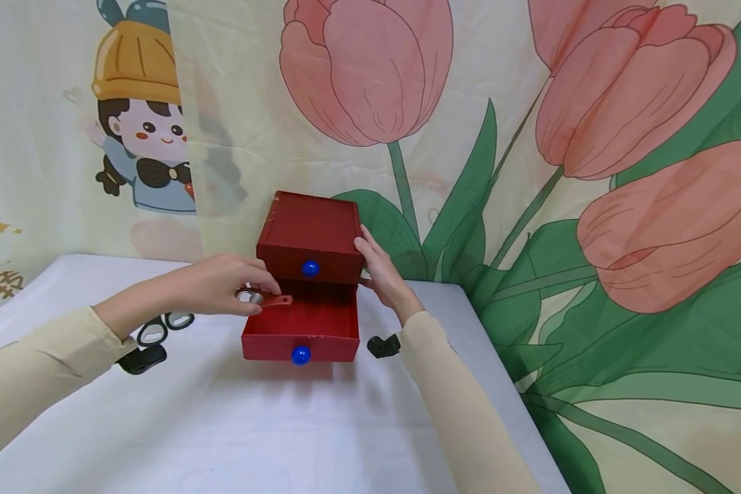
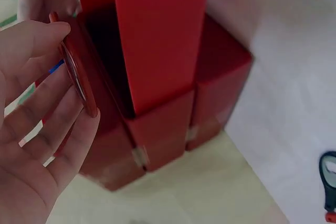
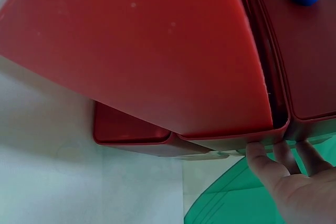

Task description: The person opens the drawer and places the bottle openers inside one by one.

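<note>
A red drawer cabinet [image 1: 311, 219] with blue knobs stands on the table, its middle drawer [image 1: 321, 319] pulled out. Over that drawer, my left hand [image 1: 222, 285] pinches a small red magnifying glass [image 1: 279, 300] between thumb and fingers, its handle pointing right. The left wrist view shows the lens nearly edge-on, with thumb and fingertips on its rim. My right hand [image 1: 385, 278] rests against the cabinet's right side. In the right wrist view its fingertips [image 3: 255, 149] press on the side wall beside the pulled-out drawer.
Black-rimmed round glasses [image 1: 153, 332] and a black object [image 1: 142, 359] lie on the white table [image 1: 272, 425] left of the cabinet, by my left sleeve. Another small black object [image 1: 383, 346] sits right of the drawer. A printed tulip cloth [image 1: 370, 75] hangs behind.
</note>
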The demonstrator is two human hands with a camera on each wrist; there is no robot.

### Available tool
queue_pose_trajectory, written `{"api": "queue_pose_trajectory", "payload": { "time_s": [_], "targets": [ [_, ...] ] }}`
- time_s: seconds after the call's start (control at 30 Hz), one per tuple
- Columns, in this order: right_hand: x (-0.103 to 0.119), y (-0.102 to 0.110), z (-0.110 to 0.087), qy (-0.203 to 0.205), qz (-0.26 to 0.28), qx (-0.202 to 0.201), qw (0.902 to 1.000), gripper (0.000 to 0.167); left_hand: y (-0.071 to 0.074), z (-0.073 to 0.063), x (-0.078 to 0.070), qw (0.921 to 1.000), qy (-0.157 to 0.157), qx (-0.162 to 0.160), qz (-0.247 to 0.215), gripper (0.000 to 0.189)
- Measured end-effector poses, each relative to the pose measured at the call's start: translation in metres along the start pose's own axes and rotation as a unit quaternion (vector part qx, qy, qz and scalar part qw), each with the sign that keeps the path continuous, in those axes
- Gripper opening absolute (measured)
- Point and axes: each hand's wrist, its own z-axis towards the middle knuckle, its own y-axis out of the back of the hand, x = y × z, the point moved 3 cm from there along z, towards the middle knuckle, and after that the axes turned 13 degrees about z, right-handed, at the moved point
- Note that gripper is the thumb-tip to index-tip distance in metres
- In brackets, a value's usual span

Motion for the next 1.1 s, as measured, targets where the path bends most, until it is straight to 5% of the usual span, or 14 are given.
{"api": "queue_pose_trajectory", "payload": {
  "time_s": [0.27,0.53,0.83,1.1],
  "targets": [
    [0.0,-0.001,0.0,-0.001,-0.002,0.002,1.0,0.067,-0.014,0.031,-0.017,0.9989,-0.043,0.003,-0.021,0.032],
    [-0.002,0.0,0.001,-0.004,-0.001,-0.001,1.0,0.067,-0.037,0.053,-0.03,0.9985,-0.044,0.027,-0.017,0.033],
    [-0.002,0.001,0.0,-0.007,-0.001,-0.003,1.0,0.066,-0.068,0.067,-0.034,0.9972,-0.035,0.048,-0.045,0.032],
    [0.0,-0.002,0.0,-0.008,-0.001,-0.003,1.0,0.066,-0.081,0.075,-0.033,0.9963,-0.03,0.052,-0.061,0.032]
  ]
}}
